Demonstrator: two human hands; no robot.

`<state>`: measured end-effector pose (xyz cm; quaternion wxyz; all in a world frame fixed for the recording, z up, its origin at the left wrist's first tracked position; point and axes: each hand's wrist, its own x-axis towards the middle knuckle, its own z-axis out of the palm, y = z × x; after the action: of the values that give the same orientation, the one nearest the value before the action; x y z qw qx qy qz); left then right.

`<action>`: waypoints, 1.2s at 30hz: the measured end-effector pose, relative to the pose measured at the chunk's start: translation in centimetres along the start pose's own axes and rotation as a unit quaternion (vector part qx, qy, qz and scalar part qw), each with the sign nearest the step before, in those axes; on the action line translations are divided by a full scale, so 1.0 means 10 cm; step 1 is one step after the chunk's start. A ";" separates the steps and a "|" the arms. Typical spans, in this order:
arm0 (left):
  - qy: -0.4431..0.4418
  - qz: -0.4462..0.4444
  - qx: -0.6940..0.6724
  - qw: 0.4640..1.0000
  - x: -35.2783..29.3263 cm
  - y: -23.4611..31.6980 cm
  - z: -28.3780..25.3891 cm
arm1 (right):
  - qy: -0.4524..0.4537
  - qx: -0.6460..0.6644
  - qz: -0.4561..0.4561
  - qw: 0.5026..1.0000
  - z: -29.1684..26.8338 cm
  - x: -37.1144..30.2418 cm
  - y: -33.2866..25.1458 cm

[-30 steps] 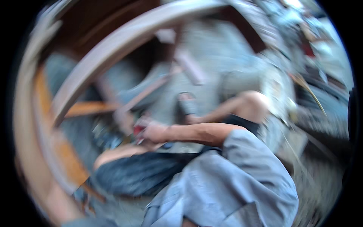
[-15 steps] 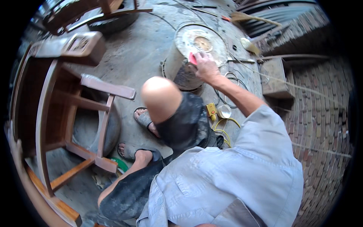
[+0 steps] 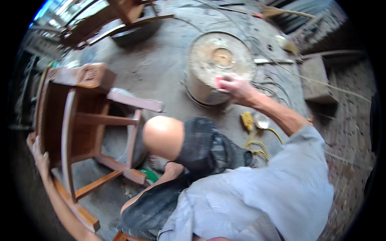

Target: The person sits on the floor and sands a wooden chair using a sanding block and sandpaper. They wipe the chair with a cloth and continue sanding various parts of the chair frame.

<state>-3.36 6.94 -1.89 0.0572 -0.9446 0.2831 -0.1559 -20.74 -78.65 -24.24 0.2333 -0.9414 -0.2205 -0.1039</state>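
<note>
My left hand (image 3: 41, 160) grips the outer edge of a brown wooden chair (image 3: 72, 120) at the left; the chair seems to lie on its side, with legs and rails facing me. Pale dust covers parts of its wood. My right hand (image 3: 237, 90) is closed on a small red piece (image 3: 219, 82), whose kind I cannot make out. That hand is slightly blurred, at the near rim of a dusty round metal drum (image 3: 201, 48). Whether the red piece touches the drum, I cannot tell. A brown round patch marks the middle of the drum's top.
Under the chair lies a tyre-like ring (image 3: 118, 140). A yellow box (image 3: 247, 120) with a coiled yellow cable (image 3: 257, 145) and a white round thing (image 3: 261, 120) lie right of my knee. Another wooden chair (image 3: 120, 20) is at the far left. A block (image 3: 317, 80) stands at the right.
The view has swung, so the drum and chair sit farther right and lower. My right hand, with the red piece, has shifted slightly right along the drum's rim. More of my left hand shows.
</note>
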 end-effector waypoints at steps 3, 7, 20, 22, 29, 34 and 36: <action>0.016 -0.086 0.039 0.995 0.27 0.67 -0.02 | -0.094 0.047 0.033 0.994 -0.41 -0.06 -0.03; -0.024 -0.289 0.069 0.954 0.24 0.78 -0.06 | -0.278 0.019 -0.058 0.959 -0.58 -0.21 -0.03; 0.162 -0.236 -0.092 0.954 0.04 0.98 -0.04 | -0.137 -0.150 -0.241 0.949 0.06 0.50 -0.46; 0.246 -0.234 -0.395 0.854 -0.34 1.19 -0.24 | -0.218 0.014 -0.167 0.961 0.22 0.23 -0.35; 0.266 -0.647 -0.134 0.702 -2.73 3.33 0.27 | -0.249 0.072 -0.151 0.954 0.24 0.00 -0.02; 0.293 -0.738 -0.331 0.510 -3.41 4.79 1.77 | -0.237 0.004 -0.229 0.944 0.32 -0.16 0.60; 0.201 -0.770 -0.298 0.527 -3.34 5.06 1.98 | -0.249 -0.013 -0.220 0.943 0.29 -0.22 0.79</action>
<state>-49.46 -16.35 -39.35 -0.4281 -0.7016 -0.5203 -0.2320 -18.74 -84.31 -30.52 0.1300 -0.8684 -0.4714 0.0822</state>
